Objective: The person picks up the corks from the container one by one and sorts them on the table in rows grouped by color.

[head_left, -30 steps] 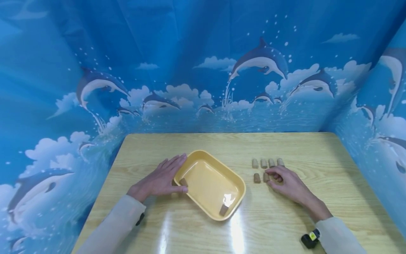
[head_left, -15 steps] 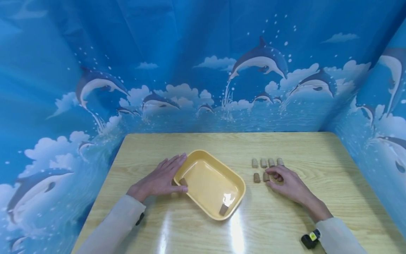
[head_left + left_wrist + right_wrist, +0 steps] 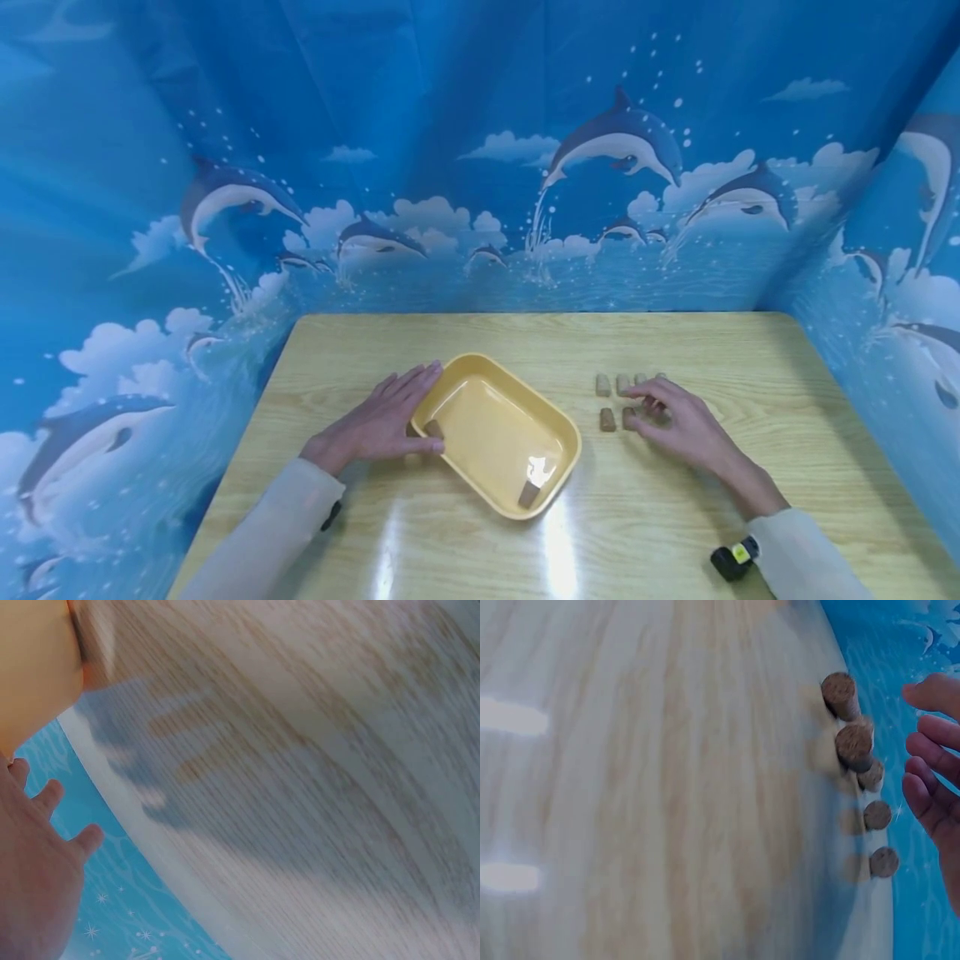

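Observation:
My left hand (image 3: 378,421) lies at the left end of a yellow tray (image 3: 491,425), its fingers extended along the outside and its thumb at the rim. Two brown cork stoppers are inside: one cork (image 3: 433,429) near that thumb, another cork (image 3: 528,494) in the front corner. My right hand (image 3: 682,425) hovers over two rows of upright corks, fingers parted. In the front row are a darker cork (image 3: 607,419) and a second cork (image 3: 628,418) beside my right thumb. Several paler corks (image 3: 603,385) form the back row, partly hidden by the hand. The right wrist view shows nothing between the fingers (image 3: 934,754).
A wood-grain table (image 3: 525,337) carries everything, with glare streaks near its front. Blue dolphin-print sheeting (image 3: 480,167) rises behind it and at both sides. A small black device (image 3: 731,562) is at my right wrist.
My right index finger has lifted from the second front cork and spread away from the thumb, and the cork stays standing. My left hand and the tray have not visibly moved.

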Available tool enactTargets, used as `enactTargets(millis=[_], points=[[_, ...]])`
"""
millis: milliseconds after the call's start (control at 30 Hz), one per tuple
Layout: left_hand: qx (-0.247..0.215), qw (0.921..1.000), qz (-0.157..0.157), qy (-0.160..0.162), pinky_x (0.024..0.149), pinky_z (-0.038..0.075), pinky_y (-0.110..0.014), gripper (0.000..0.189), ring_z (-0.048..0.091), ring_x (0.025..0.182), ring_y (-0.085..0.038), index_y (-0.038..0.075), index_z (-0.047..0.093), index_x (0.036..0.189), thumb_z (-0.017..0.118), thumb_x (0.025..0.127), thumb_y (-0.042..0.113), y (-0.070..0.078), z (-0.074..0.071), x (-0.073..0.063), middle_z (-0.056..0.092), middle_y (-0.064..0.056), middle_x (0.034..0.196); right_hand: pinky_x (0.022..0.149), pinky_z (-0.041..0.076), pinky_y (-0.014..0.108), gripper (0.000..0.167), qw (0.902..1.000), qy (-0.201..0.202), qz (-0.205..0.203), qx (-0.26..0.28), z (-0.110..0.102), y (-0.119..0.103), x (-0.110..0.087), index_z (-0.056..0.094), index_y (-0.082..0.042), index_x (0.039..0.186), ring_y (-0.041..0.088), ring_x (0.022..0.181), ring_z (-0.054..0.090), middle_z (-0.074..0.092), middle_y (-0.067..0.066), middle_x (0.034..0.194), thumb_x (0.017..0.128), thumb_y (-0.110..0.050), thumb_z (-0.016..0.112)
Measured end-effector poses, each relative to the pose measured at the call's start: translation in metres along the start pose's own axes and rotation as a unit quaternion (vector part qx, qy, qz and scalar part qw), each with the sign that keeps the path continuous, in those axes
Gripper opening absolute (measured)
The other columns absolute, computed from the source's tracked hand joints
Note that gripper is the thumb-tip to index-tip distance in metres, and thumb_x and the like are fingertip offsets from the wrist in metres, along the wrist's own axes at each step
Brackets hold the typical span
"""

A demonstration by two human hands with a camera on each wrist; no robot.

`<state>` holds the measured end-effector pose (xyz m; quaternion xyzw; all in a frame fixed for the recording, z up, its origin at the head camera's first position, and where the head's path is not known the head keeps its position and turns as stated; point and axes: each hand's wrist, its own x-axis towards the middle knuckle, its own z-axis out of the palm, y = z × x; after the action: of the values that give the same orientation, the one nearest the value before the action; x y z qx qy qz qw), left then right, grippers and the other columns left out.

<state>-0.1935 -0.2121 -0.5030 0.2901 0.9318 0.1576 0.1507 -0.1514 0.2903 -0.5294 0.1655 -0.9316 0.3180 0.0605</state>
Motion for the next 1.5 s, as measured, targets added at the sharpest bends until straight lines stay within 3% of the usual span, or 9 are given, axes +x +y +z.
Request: enactTargets(millis=[100,200,267,333,467,500,767,967,1500], points=[[-0.002,1.0000,0.002,0.000,0.139,0.009,-0.062,0.118,0.007,0.172,-0.030,0.028,0.000,0.178,0.065,0.094,0.079,0.001,-0.001,0.000,0.001,0.006,0.186,0.083,0.064,0.039,0.041,0.9997,0.003,-0.022,0.004,-0.001,-0.010,0.004,0.075,-0.010,0.131,0.021,0.096,0.070,0.074,0.006,0.121,0.093,-0.016,0.087],[-0.004,1.0000,0.003,0.002,0.138,0.009,-0.063,0.118,0.008,0.172,-0.031,0.028,0.001,0.178,0.065,0.094,0.080,0.001,-0.001,0.000,0.002,0.005,0.186,0.106,0.056,0.062,0.042,0.9992,-0.001,-0.036,0.020,0.000,-0.022,0.008,0.075,-0.010,0.131,0.022,0.095,0.071,0.075,0.006,0.122,0.091,-0.014,0.088],[-0.004,1.0000,0.004,0.004,0.138,0.009,-0.063,0.118,0.008,0.172,-0.032,0.027,0.002,0.178,0.065,0.094,0.080,0.001,-0.001,-0.001,0.003,0.004,0.186,0.110,0.047,0.073,0.041,0.9985,-0.007,-0.045,0.030,0.002,-0.030,0.010,0.076,-0.012,0.131,0.022,0.094,0.070,0.075,0.005,0.122,0.092,-0.014,0.088],[-0.003,1.0000,0.005,0.006,0.138,0.010,-0.064,0.117,0.009,0.172,-0.033,0.027,0.002,0.178,0.065,0.094,0.080,0.001,-0.001,-0.001,0.003,0.004,0.186,0.110,0.049,0.071,0.041,0.9971,-0.013,-0.060,0.045,0.005,-0.038,0.012,0.076,-0.011,0.131,0.022,0.093,0.070,0.075,0.005,0.118,0.092,-0.012,0.087],[-0.002,1.0000,0.003,0.006,0.138,0.010,-0.064,0.117,0.009,0.172,-0.033,0.027,0.003,0.178,0.066,0.094,0.079,0.001,0.000,-0.001,0.003,0.004,0.186,0.078,0.065,0.038,0.041,0.9931,-0.036,-0.089,0.068,0.012,-0.053,0.016,0.075,-0.011,0.131,0.022,0.091,0.070,0.074,0.007,0.115,0.092,-0.008,0.086],[-0.002,1.0000,0.003,0.005,0.138,0.010,-0.064,0.117,0.009,0.172,-0.032,0.027,0.002,0.178,0.066,0.094,0.079,0.001,0.000,-0.001,0.002,0.005,0.186,0.079,0.065,0.036,0.042,0.9926,-0.046,-0.087,0.072,0.013,-0.057,0.017,0.074,-0.011,0.132,0.023,0.093,0.071,0.074,0.006,0.117,0.092,-0.010,0.086],[0.004,1.0000,0.002,-0.001,0.139,0.010,-0.062,0.119,0.007,0.173,-0.030,0.029,-0.002,0.177,0.063,0.093,0.082,0.000,0.001,-0.001,0.000,0.007,0.186,0.089,0.064,0.035,0.037,0.9838,-0.098,-0.135,0.065,0.027,-0.081,0.025,0.075,-0.013,0.130,0.016,0.103,0.072,0.075,-0.001,0.126,0.095,-0.020,0.084],[0.006,1.0000,0.002,0.001,0.138,0.011,-0.063,0.119,0.007,0.172,-0.030,0.029,-0.001,0.177,0.062,0.092,0.084,0.000,0.001,-0.001,0.001,0.007,0.186,0.104,0.062,0.049,0.035,0.9728,-0.146,-0.176,0.039,0.033,-0.099,0.032,0.076,-0.016,0.131,0.020,0.121,0.069,0.075,-0.005,0.129,0.096,-0.025,0.082],[0.010,0.9999,0.002,0.007,0.139,0.010,-0.059,0.118,0.006,0.173,-0.026,0.030,-0.002,0.177,0.064,0.094,0.081,-0.001,0.002,0.000,-0.002,0.010,0.185,0.108,0.059,0.040,0.035,0.9427,-0.271,-0.190,0.043,0.046,-0.112,0.048,0.074,-0.015,0.134,0.018,0.125,0.067,0.073,-0.003,0.134,0.100,-0.024,0.077]])
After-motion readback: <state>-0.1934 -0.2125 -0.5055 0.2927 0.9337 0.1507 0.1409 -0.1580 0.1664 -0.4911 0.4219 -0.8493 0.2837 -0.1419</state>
